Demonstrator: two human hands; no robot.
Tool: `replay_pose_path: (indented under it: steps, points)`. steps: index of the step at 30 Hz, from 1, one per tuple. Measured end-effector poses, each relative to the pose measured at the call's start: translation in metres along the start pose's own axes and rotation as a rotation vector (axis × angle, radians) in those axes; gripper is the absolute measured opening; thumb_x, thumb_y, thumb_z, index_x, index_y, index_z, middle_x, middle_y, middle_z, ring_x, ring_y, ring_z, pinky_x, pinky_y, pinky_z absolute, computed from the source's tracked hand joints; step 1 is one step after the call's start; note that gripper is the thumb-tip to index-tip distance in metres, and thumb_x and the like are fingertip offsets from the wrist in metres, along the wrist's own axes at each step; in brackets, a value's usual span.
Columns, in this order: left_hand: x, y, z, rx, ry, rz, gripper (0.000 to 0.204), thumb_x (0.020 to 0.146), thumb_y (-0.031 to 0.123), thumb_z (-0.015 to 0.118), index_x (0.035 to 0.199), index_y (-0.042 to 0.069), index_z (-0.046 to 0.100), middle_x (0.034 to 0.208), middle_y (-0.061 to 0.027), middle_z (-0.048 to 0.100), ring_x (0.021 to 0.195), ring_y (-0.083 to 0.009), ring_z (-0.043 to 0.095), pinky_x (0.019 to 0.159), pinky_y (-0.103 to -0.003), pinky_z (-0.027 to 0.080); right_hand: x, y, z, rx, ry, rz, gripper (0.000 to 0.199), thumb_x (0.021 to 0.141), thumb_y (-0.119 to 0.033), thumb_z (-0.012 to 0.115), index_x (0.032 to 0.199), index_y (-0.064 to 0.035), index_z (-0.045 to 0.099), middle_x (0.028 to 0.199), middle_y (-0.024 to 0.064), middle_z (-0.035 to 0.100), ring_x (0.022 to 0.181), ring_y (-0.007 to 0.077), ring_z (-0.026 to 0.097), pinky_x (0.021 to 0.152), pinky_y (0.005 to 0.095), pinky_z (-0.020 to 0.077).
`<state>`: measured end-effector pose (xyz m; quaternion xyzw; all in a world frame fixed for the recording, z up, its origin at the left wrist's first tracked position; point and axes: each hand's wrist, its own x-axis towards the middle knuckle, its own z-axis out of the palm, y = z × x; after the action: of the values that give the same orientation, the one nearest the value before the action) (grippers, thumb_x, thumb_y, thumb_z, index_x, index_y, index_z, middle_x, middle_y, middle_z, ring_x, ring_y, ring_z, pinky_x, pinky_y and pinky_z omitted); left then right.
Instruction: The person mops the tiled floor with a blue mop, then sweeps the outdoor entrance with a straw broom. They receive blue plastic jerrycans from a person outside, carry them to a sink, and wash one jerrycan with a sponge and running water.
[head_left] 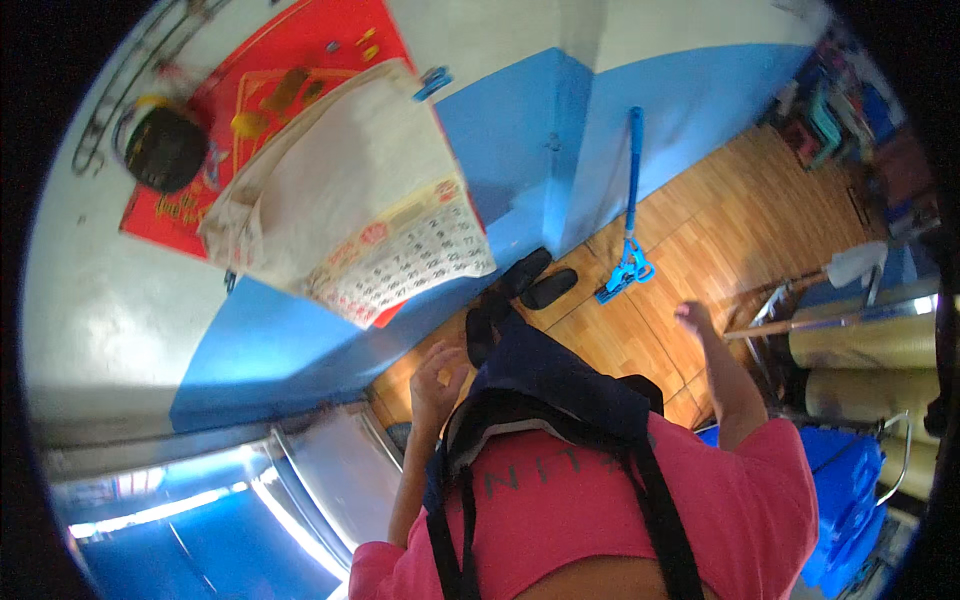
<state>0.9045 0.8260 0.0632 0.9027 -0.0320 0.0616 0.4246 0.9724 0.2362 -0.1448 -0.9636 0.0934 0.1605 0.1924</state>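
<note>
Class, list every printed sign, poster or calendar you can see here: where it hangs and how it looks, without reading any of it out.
Red poster: high on the white wall, rectangular, with gold figures.
Wall calendar: hanging over the poster, held by a blue clip, pale curling sheets, a grid in red and dark print at the foot.
No packages or screens show.
</note>
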Motion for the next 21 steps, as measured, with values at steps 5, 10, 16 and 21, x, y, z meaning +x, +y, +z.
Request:
replay_pose_path:
  steps: [5, 10, 16, 21]
  points:
    - [0.016, -0.049, 0.037, -0.097, -0.274, 0.204, 0.03, 0.078, 0.018, 0.072, 0.105, 0.007, 0.067, 0.112, -0.0176, 0.064, 0.113, -0.0309, 0.058, 0.095, -0.039, 0.046, 0.082, -0.054, -0.09, 0.045, 0.25, -0.171, 0.033, 0.073, -0.026, 0.066, 0.099, -0.0073, 0.068, 0.093, 0.0154, 0.068, 0.09, 0.0293, 0.066, 0.078, 0.0396, 0.0508]
    - [0.025, -0.095, 0.062, -0.12, -0.484, 0.396, 0.034, 0.08, 0.019, 0.071, 0.111, 0.007, 0.064, 0.106, -0.0141, 0.065, 0.107, -0.0279, 0.06, 0.091, -0.037, 0.048, 0.16, -0.153, -0.148, 0.309, 0.232, -0.065, 0.081, 0.065, -0.032, 0.076, 0.132, 0.0019, 0.044, 0.121, 0.0256, 0.057, 0.114, 0.0363, 0.055, 0.096, 0.0396, 0.0447]
    - [0.053, -0.094, 0.063, -0.187, -0.661, 0.209, 0.036, 0.083, 0.02, 0.07, 0.115, 0.006, 0.061, 0.105, -0.0118, 0.064, 0.1, -0.024, 0.06, 0.086, -0.033, 0.049, 0.249, -0.217, -0.174, 0.7, 0.479, 0.226, 0.113, 0.053, -0.019, 0.083, 0.145, 0.0013, 0.02, 0.143, 0.025, 0.034, 0.13, 0.0356, 0.039, 0.106, 0.0374, 0.0372]
    - [0.093, -0.081, 0.054, -0.202, -0.769, -0.038, 0.038, 0.084, 0.021, 0.069, 0.118, 0.006, 0.059, 0.103, -0.0098, 0.063, 0.094, -0.0207, 0.061, 0.083, -0.031, 0.049, 0.26, -0.235, -0.157, 0.584, 0.523, 0.166, 0.07, 0.058, -0.027, 0.078, 0.122, -0.0081, 0.056, 0.105, 0.0191, 0.066, 0.096, 0.0341, 0.063, 0.084, 0.0409, 0.0503]
